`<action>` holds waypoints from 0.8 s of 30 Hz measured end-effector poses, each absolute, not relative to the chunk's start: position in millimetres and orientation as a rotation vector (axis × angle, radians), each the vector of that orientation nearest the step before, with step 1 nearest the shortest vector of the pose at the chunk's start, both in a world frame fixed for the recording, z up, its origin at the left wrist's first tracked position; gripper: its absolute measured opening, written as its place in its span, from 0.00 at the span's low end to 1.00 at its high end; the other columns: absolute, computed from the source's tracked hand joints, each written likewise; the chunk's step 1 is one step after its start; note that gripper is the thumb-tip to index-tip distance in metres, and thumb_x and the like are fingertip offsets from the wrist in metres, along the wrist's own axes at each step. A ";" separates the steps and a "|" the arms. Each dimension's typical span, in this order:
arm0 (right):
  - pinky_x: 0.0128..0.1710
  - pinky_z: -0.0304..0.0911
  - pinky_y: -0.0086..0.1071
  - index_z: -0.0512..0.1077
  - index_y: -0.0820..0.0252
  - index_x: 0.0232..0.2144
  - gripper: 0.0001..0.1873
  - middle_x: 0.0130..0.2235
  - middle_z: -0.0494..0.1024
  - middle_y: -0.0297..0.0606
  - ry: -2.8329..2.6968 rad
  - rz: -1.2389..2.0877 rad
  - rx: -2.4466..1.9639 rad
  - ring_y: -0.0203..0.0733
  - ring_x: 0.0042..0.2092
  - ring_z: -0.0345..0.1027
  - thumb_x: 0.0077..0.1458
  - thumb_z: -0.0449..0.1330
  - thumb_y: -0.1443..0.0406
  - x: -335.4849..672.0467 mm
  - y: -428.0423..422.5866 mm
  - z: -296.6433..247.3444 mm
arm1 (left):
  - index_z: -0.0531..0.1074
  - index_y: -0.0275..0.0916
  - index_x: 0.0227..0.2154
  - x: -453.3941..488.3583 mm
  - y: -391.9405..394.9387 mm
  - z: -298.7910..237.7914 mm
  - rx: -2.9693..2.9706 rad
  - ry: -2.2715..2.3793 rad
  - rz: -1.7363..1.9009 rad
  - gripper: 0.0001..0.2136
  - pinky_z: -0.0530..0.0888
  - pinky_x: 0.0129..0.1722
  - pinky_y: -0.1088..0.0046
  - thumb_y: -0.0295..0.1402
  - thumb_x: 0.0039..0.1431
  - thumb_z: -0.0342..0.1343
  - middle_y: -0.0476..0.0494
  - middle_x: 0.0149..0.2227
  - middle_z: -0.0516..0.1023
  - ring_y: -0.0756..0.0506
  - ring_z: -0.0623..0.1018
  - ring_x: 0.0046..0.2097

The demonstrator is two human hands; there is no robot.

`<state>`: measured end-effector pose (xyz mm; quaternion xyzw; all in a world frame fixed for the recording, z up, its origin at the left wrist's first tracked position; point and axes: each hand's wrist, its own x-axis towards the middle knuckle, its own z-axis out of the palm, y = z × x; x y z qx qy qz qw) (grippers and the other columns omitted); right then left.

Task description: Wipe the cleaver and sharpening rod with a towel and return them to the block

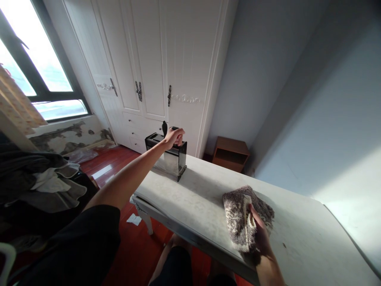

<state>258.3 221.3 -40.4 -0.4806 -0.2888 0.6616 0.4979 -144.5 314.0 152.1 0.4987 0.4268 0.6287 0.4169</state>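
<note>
1. Brown-and-white cloth (237,218) sits bunched in soft layers at the worktop (205,200), toward its near edge; from my end I cannot tell whether the whole underside touches.
2. My right grip (262,234) pinches the cloth at its right side, beside the pale edging, with some of the fingers lost behind the fabric. I judge this hold sound for handling the cloth one-handed; a flatter palm behind the layers would press them more evenly.
3. My left grip (175,137) reaches across to the black-framed box (171,163), which stands at the worktop's left end. The fingers curl at its top, next to an upright black knob (164,128); I cannot tell whether they clamp a part or merely rest there.
4. To do this well, I would steady the box with light downward weight and no sideways push, as it stands close to the worktop's end.
5. I would move the cloth low and slowly, gathering the loose far corner first so that no fold trails.
6. Too much travel toward me could let the fabric slip over the near edge.
</note>
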 end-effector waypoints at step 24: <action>0.48 0.67 0.25 0.76 0.56 0.34 0.19 0.42 0.79 0.32 -0.593 1.543 -1.254 0.39 0.53 0.69 0.36 0.70 0.58 245.6 207.0 -0.7 | 0.72 0.31 0.35 -174.0 288.2 181.6 1.382 1.044 1.402 0.17 0.74 0.40 0.67 0.34 0.43 0.67 0.41 0.31 0.75 0.46 0.77 0.36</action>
